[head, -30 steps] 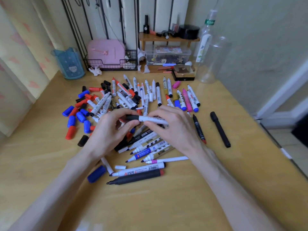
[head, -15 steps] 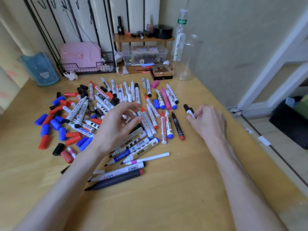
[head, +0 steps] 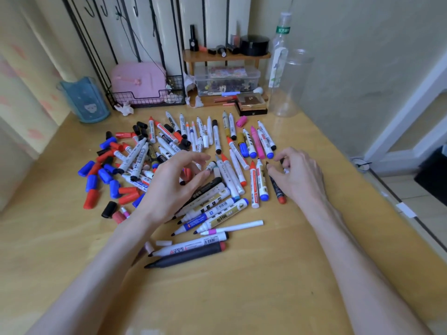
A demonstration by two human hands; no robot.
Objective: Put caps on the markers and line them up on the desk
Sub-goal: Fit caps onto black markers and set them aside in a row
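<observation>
Right hand grips capped marker, black cap pointing away.

Markers lie scattered on desk, many seemingly uncapped.

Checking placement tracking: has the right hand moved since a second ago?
Yes. The right hand went rightward from the middle of the pile to the capped row's right end, beside the black marker with red end.

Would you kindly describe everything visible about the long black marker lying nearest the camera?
The black marker is long, with a matte dark barrel that looks like plastic, a red end plug at its right and a bare pointed tip at its left, so it is uncapped. It lies nearly flat on the wooden desk, slightly slanted, right beside a white barcoded marker. Neither hand touches it.
</observation>
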